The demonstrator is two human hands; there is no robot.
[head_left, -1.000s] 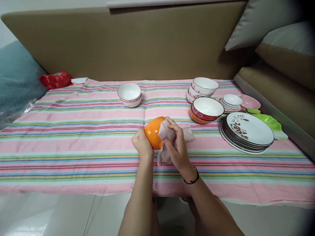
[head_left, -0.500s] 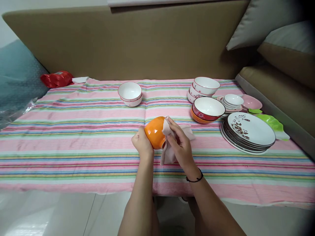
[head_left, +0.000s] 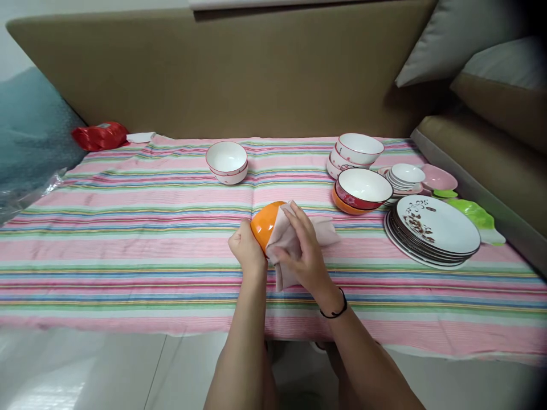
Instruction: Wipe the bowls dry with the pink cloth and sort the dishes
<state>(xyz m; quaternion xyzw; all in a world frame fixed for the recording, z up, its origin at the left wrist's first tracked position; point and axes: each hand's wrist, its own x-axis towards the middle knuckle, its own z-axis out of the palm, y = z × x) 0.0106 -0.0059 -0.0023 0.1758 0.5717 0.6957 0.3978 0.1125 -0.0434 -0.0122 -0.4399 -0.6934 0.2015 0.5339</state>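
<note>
My left hand [head_left: 245, 249] grips an orange bowl [head_left: 264, 223] by its near side, holding it tipped over the striped tablecloth [head_left: 128, 239]. My right hand [head_left: 301, 250] presses a pale pink cloth [head_left: 288, 242] against the bowl's outside, fingers closed over the cloth. The cloth drapes down below the bowl and trails to the right onto the table. A black band sits on my right wrist.
Two stacked white bowls [head_left: 226, 161] stand at the back centre. To the right are more stacked bowls [head_left: 358, 151], a red and orange bowl stack [head_left: 360, 191], small saucers [head_left: 405, 175], a plate stack [head_left: 433, 230], pink and green dishes. A red packet [head_left: 99, 135] lies far left. A sofa runs behind.
My right hand has slid the cloth leftward over the bowl's outside, covering more of the orange surface. The left hand has kept its hold.
</note>
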